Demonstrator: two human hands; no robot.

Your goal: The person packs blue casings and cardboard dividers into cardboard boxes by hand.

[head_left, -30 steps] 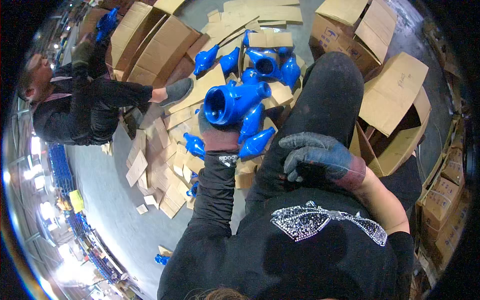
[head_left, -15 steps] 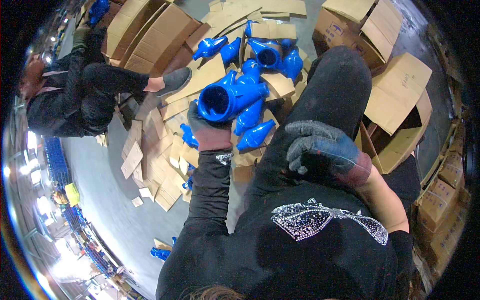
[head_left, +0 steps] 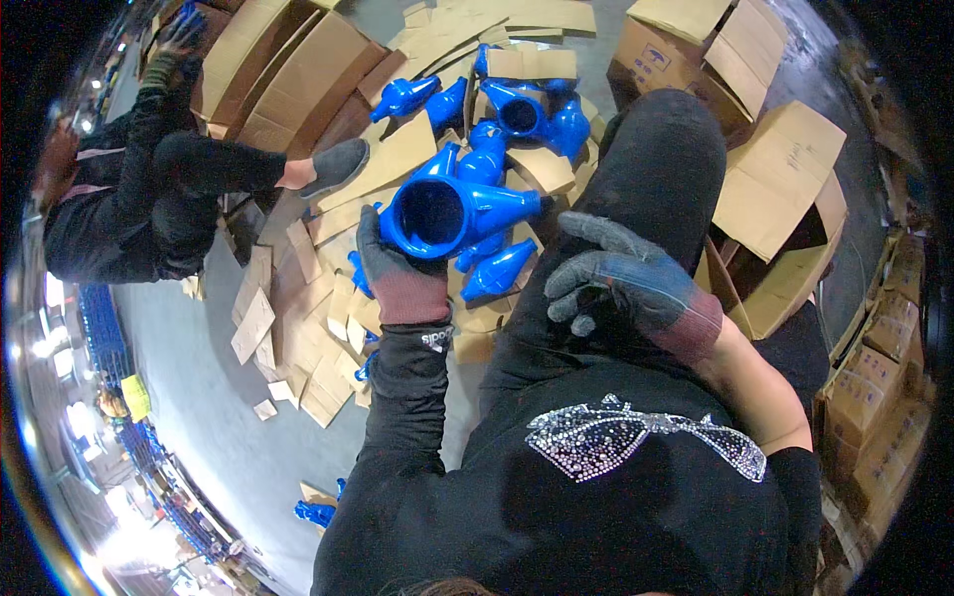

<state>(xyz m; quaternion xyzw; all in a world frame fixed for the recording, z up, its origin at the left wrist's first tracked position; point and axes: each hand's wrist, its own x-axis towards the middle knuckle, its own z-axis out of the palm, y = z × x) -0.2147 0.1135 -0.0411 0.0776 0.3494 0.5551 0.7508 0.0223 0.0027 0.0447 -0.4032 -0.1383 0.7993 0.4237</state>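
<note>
My left hand (head_left: pixel 401 277), in a dark glove with a reddish cuff, grips a glossy blue hollow casting (head_left: pixel 494 211). The part has a wide round mouth turned up toward me and a tapered arm that points right. Its far side hides some of my fingers. My right hand (head_left: pixel 636 288), gloved the same way, is above my thigh just right of the casting. Its fingers are spread and hold nothing. Beneath and beyond the held part lie several more blue castings (head_left: pixel 500 270), one of them with its open mouth (head_left: pixel 542 119) facing up.
Flattened cardboard sheets (head_left: pixel 328 370) are strewn over the grey floor. Open cartons stand at the right (head_left: pixel 780 184) and far left (head_left: pixel 313 77). A co-worker (head_left: pixel 129 214) sits at the left, one gloved hand by a blue part. Stacked boxes (head_left: pixel 863 392) line the right edge.
The held casting has come a little nearer and tilted, so its mouth faces up more. My right hand has shifted slightly left and its fingers have spread. The co-worker's hand has moved.
</note>
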